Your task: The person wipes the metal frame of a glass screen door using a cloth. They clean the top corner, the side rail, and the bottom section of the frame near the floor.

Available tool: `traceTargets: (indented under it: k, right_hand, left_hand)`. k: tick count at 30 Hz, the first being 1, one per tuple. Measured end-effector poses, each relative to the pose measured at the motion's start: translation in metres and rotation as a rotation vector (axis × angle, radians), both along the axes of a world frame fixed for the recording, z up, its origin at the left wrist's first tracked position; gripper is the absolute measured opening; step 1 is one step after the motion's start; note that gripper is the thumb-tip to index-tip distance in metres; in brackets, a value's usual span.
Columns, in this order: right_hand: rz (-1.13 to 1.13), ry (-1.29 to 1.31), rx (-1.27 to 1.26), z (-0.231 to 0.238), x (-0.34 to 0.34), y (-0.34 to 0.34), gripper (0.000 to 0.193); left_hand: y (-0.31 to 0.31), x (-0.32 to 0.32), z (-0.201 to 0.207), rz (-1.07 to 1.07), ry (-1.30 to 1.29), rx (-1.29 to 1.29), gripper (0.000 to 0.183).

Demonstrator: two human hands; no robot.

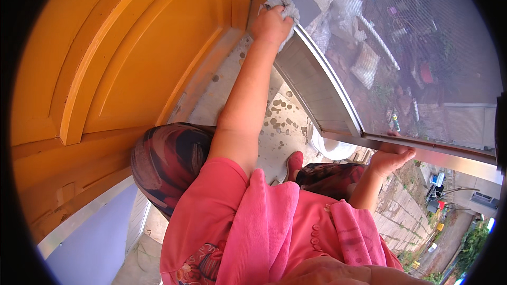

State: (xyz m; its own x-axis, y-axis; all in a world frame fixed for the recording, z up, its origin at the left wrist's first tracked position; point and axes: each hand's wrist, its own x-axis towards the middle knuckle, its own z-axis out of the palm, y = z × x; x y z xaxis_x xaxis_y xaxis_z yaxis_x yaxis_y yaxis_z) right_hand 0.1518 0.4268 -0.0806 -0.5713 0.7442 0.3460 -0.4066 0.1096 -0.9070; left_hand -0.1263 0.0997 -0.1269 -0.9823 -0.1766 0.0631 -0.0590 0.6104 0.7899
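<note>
My left hand (271, 25) reaches far forward and presses a bunched grey cloth (285, 6) against the metal rail of a screen door (338, 94), near its far corner by the door jamb. The fingers curl over the cloth. At the right, my right hand (392, 160) grips the near upright edge of the same screen door, thumb on the close side, with the other fingers partly hidden behind the frame. The door has a mesh upper part and a solid grey lower panel (306, 82).
An orange wooden door (153, 47) stands close on the left. Behind the screen door's lower corner sits a white bucket (338, 149). Dark wet spots dot the concrete floor (232, 82). Through the mesh show plastic bags (346, 13) and yard clutter. A pink towel (261, 221) hangs over my chest.
</note>
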Motion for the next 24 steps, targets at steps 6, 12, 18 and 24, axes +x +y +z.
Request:
traceTargets:
  k: [6, 12, 18, 24]
  right_hand:
    - [0.028, 0.004, 0.074, -0.002, -0.002, 0.007, 0.064]
    - [-0.043, -0.014, 0.090, -0.001, -0.002, -0.006, 0.066]
    - [-0.073, -0.032, 0.148, -0.001, -0.005, -0.008, 0.078]
    - [-0.011, 0.006, 0.139, -0.007, -0.001, -0.002, 0.071]
  left_hand:
    - [0.020, 0.034, 0.000, -0.208, -0.084, 0.286, 0.045]
    - [-0.012, -0.022, -0.016, 0.144, 0.202, -0.154, 0.053]
    - [-0.026, -0.037, -0.009, 0.021, 0.021, -0.326, 0.059]
    - [-0.006, -0.013, 0.000, -0.081, 0.005, -0.416, 0.057]
